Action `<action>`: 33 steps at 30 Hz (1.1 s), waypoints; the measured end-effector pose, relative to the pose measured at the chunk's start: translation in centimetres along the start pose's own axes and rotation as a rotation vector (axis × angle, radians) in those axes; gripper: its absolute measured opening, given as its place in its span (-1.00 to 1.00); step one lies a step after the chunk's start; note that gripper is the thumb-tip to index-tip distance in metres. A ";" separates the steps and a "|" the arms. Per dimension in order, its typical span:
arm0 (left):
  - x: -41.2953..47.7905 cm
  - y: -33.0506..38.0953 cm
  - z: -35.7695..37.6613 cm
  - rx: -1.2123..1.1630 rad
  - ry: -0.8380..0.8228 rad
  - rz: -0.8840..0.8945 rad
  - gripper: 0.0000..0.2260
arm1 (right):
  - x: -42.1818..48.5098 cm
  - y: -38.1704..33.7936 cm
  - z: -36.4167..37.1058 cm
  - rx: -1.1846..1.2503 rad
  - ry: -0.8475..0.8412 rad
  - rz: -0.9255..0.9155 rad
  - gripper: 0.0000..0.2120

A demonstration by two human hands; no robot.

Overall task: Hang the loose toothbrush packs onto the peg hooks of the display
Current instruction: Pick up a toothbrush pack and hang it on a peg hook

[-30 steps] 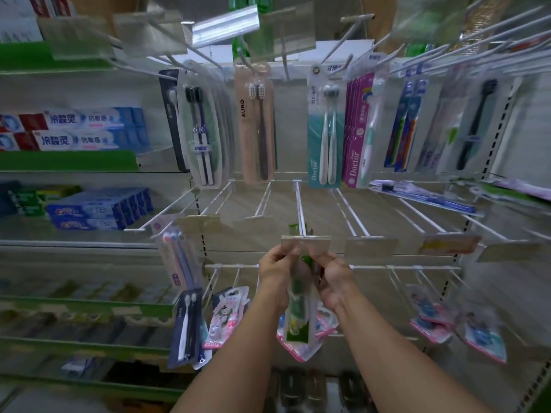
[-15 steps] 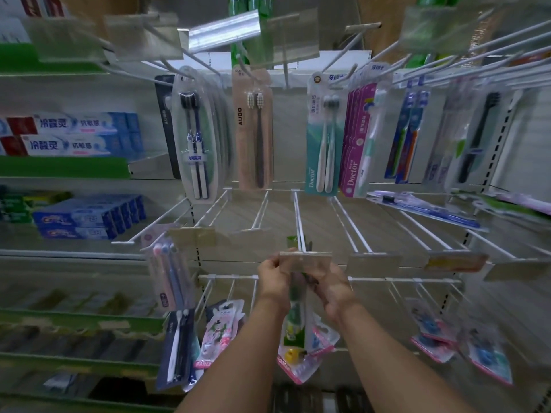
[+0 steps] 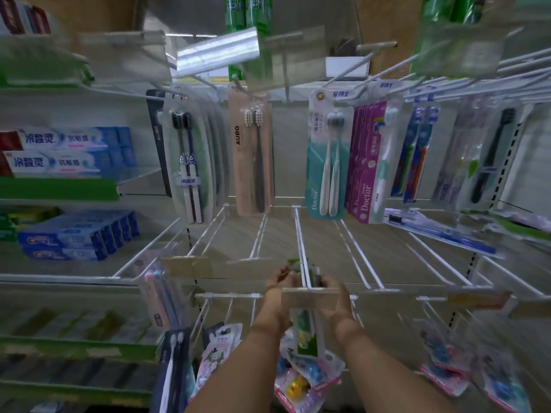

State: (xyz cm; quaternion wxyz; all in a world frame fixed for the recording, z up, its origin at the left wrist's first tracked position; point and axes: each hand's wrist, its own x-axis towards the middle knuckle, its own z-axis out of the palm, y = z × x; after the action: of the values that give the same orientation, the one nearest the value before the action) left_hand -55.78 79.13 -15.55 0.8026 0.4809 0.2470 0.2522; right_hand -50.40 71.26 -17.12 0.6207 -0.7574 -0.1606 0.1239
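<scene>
Found left hand [image 3: 278, 289] and right hand [image 3: 333, 293] both pinching top of green toothbrush pack [image 3: 304, 332]. Noted pack held upright at front end of white peg hook [image 3: 300, 242], behind label plate [image 3: 310, 297]. Could not confirm threading. Recorded pink packs [image 3: 310, 383] hanging just below.

Left hand [image 3: 278, 289], right hand [image 3: 333, 295] hold toothbrush pack [image 3: 304, 333] at hook [image 3: 300, 239].
</scene>
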 end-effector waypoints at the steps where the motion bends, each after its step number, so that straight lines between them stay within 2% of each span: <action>1: 0.2 0.2 0.0 0.004 0.009 -0.010 -0.80 | 0.2 0.1 0.2 0.004 0.001 0.009 -0.91; 7: 0.6 0.3 -0.2 0.105 0.014 -0.060 -0.78 | 1.0 0.2 0.0 0.152 0.006 0.128 -0.82; 10: 0.5 -0.5 -0.6 0.173 0.059 -0.067 -0.81 | 0.8 0.4 -0.4 0.154 -0.016 0.116 -0.82; 13: -0.5 -1.6 -1.1 0.204 0.062 -0.042 -0.83 | -0.6 0.1 -1.3 0.046 0.027 0.153 -0.69; 17: -2.6 -3.3 -0.4 0.309 0.263 -0.129 -0.68 | -3.2 -0.3 -4.4 -0.276 -0.004 0.225 -0.66; 19: -4.0 -4.4 -0.1 0.404 0.311 -0.107 -0.76 | -4.8 0.0 -6.1 -0.272 -0.028 0.275 -0.71; 21: -6.3 -5.6 0.3 0.465 0.339 -0.159 -0.89 | -6.6 0.5 -7.5 -0.144 0.021 0.243 -0.86; 23: -9.2 -6.3 1.0 0.494 0.248 -0.236 -0.84 | -8.2 0.7 -9.0 -0.015 0.058 0.211 -0.80; 25: -12.2 -6.2 2.5 0.445 0.062 -0.390 -0.80 | -9.5 0.8 -10.8 -0.058 0.046 0.193 -0.74; 27: -14.5 -6.1 4.4 0.522 -0.098 -0.471 -0.77 | -10.6 1.0 -12.8 -0.137 0.057 0.169 -0.69; 29: -16.3 -5.7 6.5 0.572 -0.225 -0.484 -0.79 | -12.1 0.6 -15.0 -0.182 0.106 0.138 -0.68; 33: -19.2 -3.9 11.3 0.520 -0.373 -0.489 -0.76 | -14.9 -1.0 -19.3 -0.262 0.254 0.059 -0.65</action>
State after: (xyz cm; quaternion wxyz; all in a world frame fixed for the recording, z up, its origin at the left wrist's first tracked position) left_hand -62.32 57.91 -11.38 0.7217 0.6323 0.2598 -0.1089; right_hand -56.71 48.18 -12.43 0.5279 -0.8458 -0.0734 0.0236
